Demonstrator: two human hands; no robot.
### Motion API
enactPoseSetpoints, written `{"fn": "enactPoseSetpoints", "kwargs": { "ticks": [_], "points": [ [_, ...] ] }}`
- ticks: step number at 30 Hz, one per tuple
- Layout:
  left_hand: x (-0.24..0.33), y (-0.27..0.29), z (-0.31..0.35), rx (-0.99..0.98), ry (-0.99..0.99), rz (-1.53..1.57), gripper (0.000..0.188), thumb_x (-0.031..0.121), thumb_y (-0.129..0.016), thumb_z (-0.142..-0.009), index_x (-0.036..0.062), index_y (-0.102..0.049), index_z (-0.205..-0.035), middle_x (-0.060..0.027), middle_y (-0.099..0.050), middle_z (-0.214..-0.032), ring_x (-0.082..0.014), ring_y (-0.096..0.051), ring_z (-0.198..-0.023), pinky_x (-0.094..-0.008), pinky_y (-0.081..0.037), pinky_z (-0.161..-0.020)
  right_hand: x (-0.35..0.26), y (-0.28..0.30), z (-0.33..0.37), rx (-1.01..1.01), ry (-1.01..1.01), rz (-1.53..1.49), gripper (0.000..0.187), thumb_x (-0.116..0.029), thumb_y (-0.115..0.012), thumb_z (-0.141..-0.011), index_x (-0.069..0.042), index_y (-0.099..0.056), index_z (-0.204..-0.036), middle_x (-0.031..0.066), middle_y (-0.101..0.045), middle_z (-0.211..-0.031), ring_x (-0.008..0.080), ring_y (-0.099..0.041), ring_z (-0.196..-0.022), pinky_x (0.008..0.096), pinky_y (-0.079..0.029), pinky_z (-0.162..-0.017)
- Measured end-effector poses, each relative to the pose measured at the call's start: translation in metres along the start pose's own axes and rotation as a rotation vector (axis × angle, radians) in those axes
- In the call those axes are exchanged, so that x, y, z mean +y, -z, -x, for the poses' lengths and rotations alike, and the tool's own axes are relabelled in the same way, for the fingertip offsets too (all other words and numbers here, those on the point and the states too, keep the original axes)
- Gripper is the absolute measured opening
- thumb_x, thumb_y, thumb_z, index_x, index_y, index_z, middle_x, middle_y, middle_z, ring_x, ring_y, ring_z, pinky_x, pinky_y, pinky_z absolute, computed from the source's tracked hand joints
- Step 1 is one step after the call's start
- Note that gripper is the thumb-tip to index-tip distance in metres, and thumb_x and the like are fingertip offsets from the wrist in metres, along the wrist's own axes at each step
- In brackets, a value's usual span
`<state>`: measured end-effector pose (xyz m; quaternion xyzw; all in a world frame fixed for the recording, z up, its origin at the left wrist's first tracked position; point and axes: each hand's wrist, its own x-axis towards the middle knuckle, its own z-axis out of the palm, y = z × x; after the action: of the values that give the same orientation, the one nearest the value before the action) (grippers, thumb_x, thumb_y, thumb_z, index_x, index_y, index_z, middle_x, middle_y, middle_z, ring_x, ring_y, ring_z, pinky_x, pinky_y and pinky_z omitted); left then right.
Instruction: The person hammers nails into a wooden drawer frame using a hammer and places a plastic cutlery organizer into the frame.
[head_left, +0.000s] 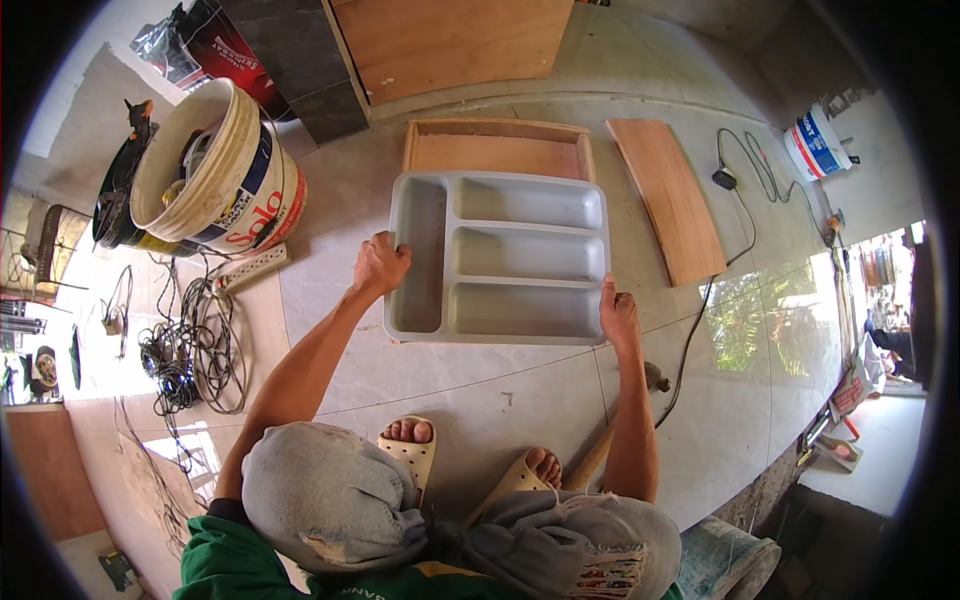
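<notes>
A grey plastic cutlery tray (447,270) is held level in front of me, one long compartment on its left and three wide ones stacked to the right. My left hand (382,264) is closed on its left rim. On the opposite side, my right hand (619,312) grips the right rim with the thumb on top. Just behind the tray, and partly covered by it, a shallow wooden drawer box (500,128) lies on the floor. To its right lies a flat wooden board (668,200).
White paint buckets (225,170) stand at the left by a power strip (258,268) and tangled black cables (205,350). A hammer (590,455) lies near my right foot. A cord with an adapter (724,179) crosses the floor at right, near a small white bucket (817,145).
</notes>
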<state>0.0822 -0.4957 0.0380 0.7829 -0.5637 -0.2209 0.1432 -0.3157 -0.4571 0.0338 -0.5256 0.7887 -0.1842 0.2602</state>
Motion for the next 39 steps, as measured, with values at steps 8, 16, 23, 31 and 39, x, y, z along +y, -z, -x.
{"fn": "enactPoseSetpoints", "kwargs": {
  "ticks": [8, 16, 23, 31, 39],
  "points": [
    [-0.001, 0.001, -0.001, -0.028, -0.018, 0.047, 0.039, 0.027, -0.056, -0.08, -0.006, -0.063, -0.1, -0.033, -0.064, -0.098, -0.0478, -0.061, -0.096, -0.0499, -0.05, -0.086, 0.001, -0.001, 0.001, 0.02, -0.004, 0.011, 0.089, -0.069, -0.031, -0.093, 0.015, -0.06, -0.086, 0.0384, -0.061, -0.093, 0.0528, -0.059, -0.094, 0.054, -0.047, -0.082],
    [-0.005, -0.005, -0.003, -0.004, -0.068, 0.038, 0.039, 0.028, -0.055, -0.081, -0.007, -0.062, -0.099, -0.0333, -0.063, -0.096, -0.0489, -0.061, -0.094, -0.0506, -0.05, -0.085, 0.004, -0.003, 0.0, 0.09, 0.069, -0.018, 0.084, -0.066, -0.034, -0.094, 0.011, -0.058, -0.069, 0.0359, -0.057, -0.073, 0.0517, -0.06, -0.078, 0.0548, -0.045, -0.069],
    [-0.003, 0.001, 0.002, -0.049, -0.117, 0.119, 0.045, 0.039, -0.058, -0.085, -0.0056, -0.065, -0.079, -0.0293, -0.065, -0.078, -0.0457, -0.064, -0.08, -0.0502, -0.05, -0.075, 0.025, -0.013, -0.012, 0.002, 0.022, -0.003, 0.083, -0.065, -0.034, -0.094, 0.014, -0.061, -0.087, 0.0362, -0.061, -0.091, 0.0511, -0.059, -0.094, 0.0529, -0.046, -0.082],
    [0.01, 0.018, 0.007, -0.124, -0.012, 0.212, 0.077, 0.071, -0.05, -0.084, -0.0045, -0.063, -0.073, -0.0217, -0.063, -0.069, -0.0312, -0.063, -0.066, -0.0446, -0.049, -0.064, 0.018, -0.004, -0.006, 0.045, 0.033, -0.052, 0.087, -0.068, -0.036, -0.092, 0.015, -0.06, -0.1, 0.0366, -0.061, -0.098, 0.0496, -0.059, -0.101, 0.0504, -0.045, -0.087],
    [-0.06, 0.042, 0.034, -0.347, -0.043, 0.775, 0.062, 0.059, -0.053, -0.09, -0.0014, -0.067, -0.093, -0.0096, -0.066, -0.079, -0.0153, -0.064, -0.063, -0.0287, -0.053, -0.051, 0.0, -0.016, -0.002, -0.097, -0.003, -0.046, 0.071, -0.053, -0.044, -0.097, 0.013, -0.055, -0.121, 0.0274, -0.063, -0.115, 0.0316, -0.06, -0.11, 0.0383, -0.044, -0.094]
  ]
}}
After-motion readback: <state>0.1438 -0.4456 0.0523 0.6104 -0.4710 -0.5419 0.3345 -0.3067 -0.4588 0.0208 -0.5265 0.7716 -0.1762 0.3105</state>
